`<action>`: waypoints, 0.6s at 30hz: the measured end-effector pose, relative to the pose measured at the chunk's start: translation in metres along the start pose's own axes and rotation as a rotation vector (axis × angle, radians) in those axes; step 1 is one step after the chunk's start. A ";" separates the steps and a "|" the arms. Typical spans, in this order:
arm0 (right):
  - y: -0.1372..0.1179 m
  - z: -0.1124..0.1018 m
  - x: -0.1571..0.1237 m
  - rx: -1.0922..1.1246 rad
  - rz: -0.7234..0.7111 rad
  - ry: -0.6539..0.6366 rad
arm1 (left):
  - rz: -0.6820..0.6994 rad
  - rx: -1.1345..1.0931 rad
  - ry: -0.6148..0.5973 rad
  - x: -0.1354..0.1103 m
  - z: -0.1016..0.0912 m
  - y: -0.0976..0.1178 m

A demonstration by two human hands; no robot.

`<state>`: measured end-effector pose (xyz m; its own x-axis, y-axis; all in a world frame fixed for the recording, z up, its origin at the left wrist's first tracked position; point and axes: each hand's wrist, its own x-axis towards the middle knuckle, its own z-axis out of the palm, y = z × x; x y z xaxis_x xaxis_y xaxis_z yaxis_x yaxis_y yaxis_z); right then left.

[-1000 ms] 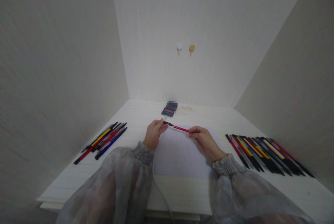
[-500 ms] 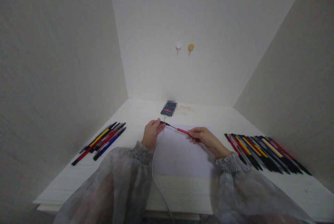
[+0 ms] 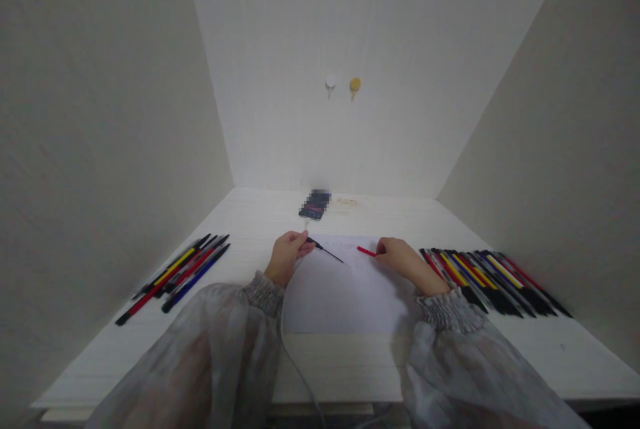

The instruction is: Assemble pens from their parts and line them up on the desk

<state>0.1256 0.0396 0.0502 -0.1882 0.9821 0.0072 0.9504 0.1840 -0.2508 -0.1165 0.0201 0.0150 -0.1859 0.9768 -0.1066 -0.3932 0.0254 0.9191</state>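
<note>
Over a white sheet of paper (image 3: 330, 309), my left hand (image 3: 287, 255) pinches the black end of a pen part with a thin dark refill (image 3: 330, 253) that points right and slightly down. Facing it, my right hand (image 3: 400, 259) grips a red pen barrel (image 3: 367, 251), whose free end sticks out to the left. A gap separates the refill's tip from the barrel. The fingers of the right hand cover the barrel's other end. Faint marks show on the upper part of the sheet.
Several pens (image 3: 175, 275) lie in a loose pile at the left. A row of many pens (image 3: 493, 282) lies at the right. A phone (image 3: 315, 205) rests near the back wall, with a pale cable (image 3: 300, 372) running to the front edge. Two hooks (image 3: 355, 85) hang on the wall.
The red barrel has come apart from the refill; before, they were in line and joined. The refill's full length now shows in my left hand. The view has shifted slightly.
</note>
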 end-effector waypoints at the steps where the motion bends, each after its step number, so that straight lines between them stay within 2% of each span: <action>1: -0.003 -0.001 -0.002 0.005 -0.008 0.017 | -0.003 0.012 0.004 0.000 0.000 0.000; 4: -0.008 -0.006 -0.007 0.036 -0.028 0.074 | -0.006 0.031 0.012 0.001 -0.002 -0.002; 10: -0.010 -0.018 -0.012 0.064 -0.050 0.109 | -0.020 0.030 -0.007 0.003 -0.003 -0.005; 18: -0.006 -0.018 -0.010 0.002 0.002 0.151 | -0.026 0.007 -0.023 0.003 -0.003 -0.006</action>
<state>0.1262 0.0289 0.0693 -0.1468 0.9774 0.1521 0.9502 0.1821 -0.2527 -0.1174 0.0224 0.0078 -0.1550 0.9804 -0.1219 -0.3914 0.0523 0.9187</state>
